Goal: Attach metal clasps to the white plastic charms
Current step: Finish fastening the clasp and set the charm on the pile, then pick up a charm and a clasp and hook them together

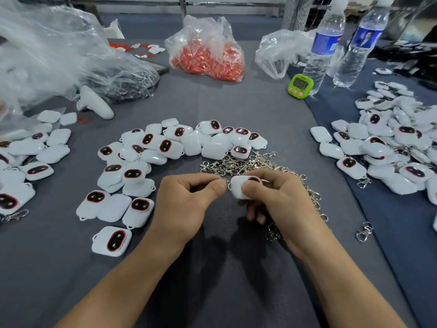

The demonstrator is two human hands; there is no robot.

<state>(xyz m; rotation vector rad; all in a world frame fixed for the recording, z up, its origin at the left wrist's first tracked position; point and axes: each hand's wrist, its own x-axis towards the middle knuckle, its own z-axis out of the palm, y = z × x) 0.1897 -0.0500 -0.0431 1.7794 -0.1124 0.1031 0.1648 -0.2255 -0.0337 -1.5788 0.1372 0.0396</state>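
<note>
Most of the clasp (227,182) is hidden. Only a bit of silver ring is seen betw. thumb and forefinger of the left hand (189,194), so its shape and direction can't be told. The charm (239,188) is partly covered by the thumb of the right hand (274,200), and just an edge of its dark oval face shows at the top. Both forearms are cut off at the bottom edge. The timer (300,85) digits are too blurred to be read.

The charm is held over the grey cloth (212,105), front and centre, on the near side of the loose clasp pile (250,163). It's pinched by the right thumb and curled fingers. The left fingers are curled in, w/ thumb and forefinger nipped on the clasp. The charm's long axis is set approx. left-right, its loop end turned twd the left hand and meeting the ring, face side tilted up and away.

Bare charms (165,147) are spread in an arc behind the hands. More are heaped at right (390,147), some w/ clasps on.

A back bag (208,58) of clear plastic is filled w/ red bits. A left bag (134,84) is seen to hold dark metal rings. The contents of a limp bag (276,55) can't be made out. Water bottles (325,43) are stood by the timer.
</note>
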